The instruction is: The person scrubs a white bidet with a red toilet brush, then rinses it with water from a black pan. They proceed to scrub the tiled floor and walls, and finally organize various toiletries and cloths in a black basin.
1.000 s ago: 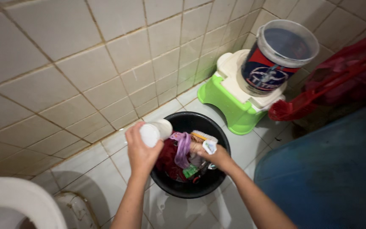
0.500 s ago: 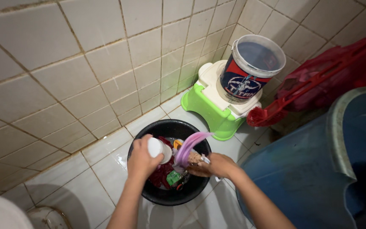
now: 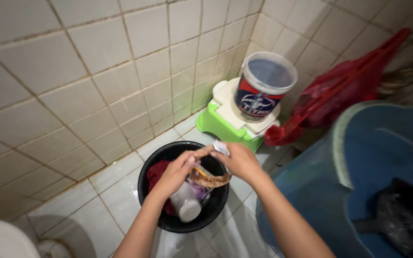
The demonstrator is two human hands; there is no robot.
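From the head camera, looking down, both hands work over a round black plastic basin (image 3: 168, 220) on the wet white-tiled floor (image 3: 120, 191). The left hand (image 3: 175, 174) and right hand (image 3: 237, 160) are each pinched shut on a limp brownish strip of cloth (image 3: 211, 180), which hangs between them just above the basin; the right hand also seems to grip a small white scrap, though that is too blurred to tell. In the basin lie a dark red garment (image 3: 157, 171) and a white plastic bottle (image 3: 187, 206) on its side. Judged from this, keeping the strip taut and low over the basin would hold drips inside. Behind stand a green-and-white step stool (image 3: 216, 125) bearing 1 printed bucket (image 3: 263, 88), and a large blue tub (image 3: 340, 191) at right.
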